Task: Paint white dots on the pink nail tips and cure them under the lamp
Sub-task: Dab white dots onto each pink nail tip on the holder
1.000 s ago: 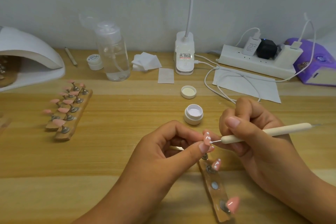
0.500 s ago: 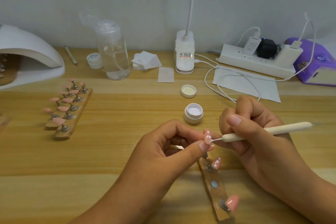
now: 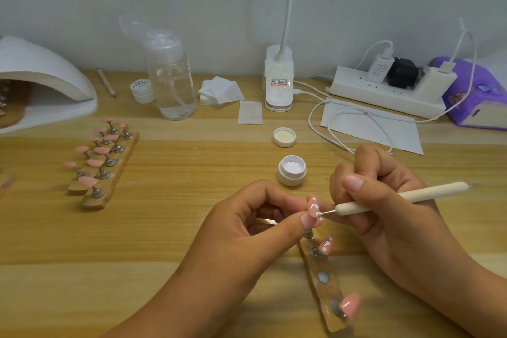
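Left hand (image 3: 247, 225) fingers pinch a pink nail tip (image 3: 313, 207); right hand (image 3: 384, 200) fingers grip the dotting pen (image 3: 397, 197), its point touching the tip.

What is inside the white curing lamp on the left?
A wooden holder with metal studs shows inside the lamp. The lamp's top hides the rest; what the holder carries cannot be told.

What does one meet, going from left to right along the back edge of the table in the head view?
Nail lamp → wooden stick → small closed jar → clear bottle → white pads → desk lamp base → power strip → purple tissue pack.
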Demonstrator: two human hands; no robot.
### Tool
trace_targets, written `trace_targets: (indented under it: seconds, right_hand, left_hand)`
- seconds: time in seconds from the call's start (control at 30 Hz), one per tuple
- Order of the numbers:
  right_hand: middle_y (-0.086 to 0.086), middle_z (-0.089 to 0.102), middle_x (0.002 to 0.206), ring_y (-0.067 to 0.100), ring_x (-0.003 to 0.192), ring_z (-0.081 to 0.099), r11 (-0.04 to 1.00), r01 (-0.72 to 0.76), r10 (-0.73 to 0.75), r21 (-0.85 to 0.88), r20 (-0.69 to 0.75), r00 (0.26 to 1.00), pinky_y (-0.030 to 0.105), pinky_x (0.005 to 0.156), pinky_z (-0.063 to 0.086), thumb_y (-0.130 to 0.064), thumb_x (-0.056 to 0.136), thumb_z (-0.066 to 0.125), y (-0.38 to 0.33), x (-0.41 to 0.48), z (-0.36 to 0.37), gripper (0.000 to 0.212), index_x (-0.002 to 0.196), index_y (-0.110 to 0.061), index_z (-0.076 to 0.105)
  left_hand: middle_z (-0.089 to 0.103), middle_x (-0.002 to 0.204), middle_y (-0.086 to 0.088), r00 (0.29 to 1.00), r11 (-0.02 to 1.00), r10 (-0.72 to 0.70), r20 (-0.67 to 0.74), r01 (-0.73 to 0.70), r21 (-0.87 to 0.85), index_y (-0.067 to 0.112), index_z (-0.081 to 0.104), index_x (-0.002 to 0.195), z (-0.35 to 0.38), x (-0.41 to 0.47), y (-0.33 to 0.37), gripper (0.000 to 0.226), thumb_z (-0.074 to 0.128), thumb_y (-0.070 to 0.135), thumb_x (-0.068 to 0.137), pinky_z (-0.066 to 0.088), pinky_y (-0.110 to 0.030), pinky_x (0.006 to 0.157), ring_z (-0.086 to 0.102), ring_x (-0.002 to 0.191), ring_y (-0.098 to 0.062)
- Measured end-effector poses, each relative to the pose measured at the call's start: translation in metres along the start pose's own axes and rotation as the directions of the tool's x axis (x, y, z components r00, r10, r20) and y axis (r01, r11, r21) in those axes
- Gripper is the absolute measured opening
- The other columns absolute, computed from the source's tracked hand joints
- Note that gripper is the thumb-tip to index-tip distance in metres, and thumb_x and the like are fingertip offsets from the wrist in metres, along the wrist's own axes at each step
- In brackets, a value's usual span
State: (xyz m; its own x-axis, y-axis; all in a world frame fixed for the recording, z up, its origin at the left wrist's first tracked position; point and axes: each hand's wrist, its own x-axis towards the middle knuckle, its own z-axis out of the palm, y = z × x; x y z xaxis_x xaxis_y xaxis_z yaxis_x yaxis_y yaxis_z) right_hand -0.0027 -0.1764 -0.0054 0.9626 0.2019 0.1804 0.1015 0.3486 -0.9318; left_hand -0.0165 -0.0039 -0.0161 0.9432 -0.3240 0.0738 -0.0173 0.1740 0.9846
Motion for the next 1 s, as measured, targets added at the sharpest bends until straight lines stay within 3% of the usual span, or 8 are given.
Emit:
trace_targets:
  seconds: [0.37,0.57,0.73,1.0]
  right_hand:
    - [-0.003,0.045,0.053,0.005,0.046,0.042,1.000,0.006,-0.006,0.005,0.010,1.000,0.018,0.055,0.047,-0.018,0.072,0.065,0.0003,0.0010,0.0002,0.022,0.057,-0.024,0.049]
    - [-0.003,0.045,0.053,0.005,0.046,0.045,1.000,0.003,-0.003,0.001,0.018,1.000,0.021,0.058,0.049,-0.017,0.072,0.064,0.0006,0.0001,-0.0008,0.022,0.057,-0.024,0.049]
    - [-0.002,0.043,0.053,0.007,0.047,0.040,1.000,0.002,-0.002,-0.011,0.011,1.000,0.021,0.058,0.047,-0.018,0.072,0.064,0.0006,0.0004,-0.0008,0.022,0.057,-0.024,0.048]
    - [-0.001,0.043,0.052,0.006,0.047,0.041,1.000,0.008,-0.008,-0.013,0.003,1.000,0.018,0.054,0.046,-0.019,0.072,0.064,0.0000,0.0000,0.0004,0.022,0.057,-0.024,0.049]
  left_hand:
    - [0.074,0.093,-0.009,1.000,1.000,-0.012,-0.024,0.012,0.020,0.027,0.073,0.075,-0.0011,-0.0008,-0.0014,0.017,0.075,0.039,0.064,0.051,-0.020,0.073,0.067,0.084,-0.013]
    - [0.076,0.093,-0.001,1.000,1.000,-0.006,-0.007,0.006,0.013,0.026,0.072,0.077,-0.0006,-0.0006,0.0000,0.017,0.074,0.038,0.065,0.051,-0.019,0.074,0.066,0.085,-0.012]
    - [0.073,0.095,-0.013,0.999,1.000,-0.020,-0.029,0.020,0.024,0.027,0.073,0.075,-0.0006,-0.0010,-0.0003,0.019,0.075,0.041,0.062,0.051,-0.021,0.074,0.066,0.082,-0.015]
    - [0.073,0.094,-0.013,1.000,0.999,-0.015,-0.021,0.016,0.030,0.026,0.073,0.076,-0.0007,-0.0007,-0.0014,0.019,0.075,0.040,0.063,0.051,-0.022,0.074,0.067,0.082,-0.015]
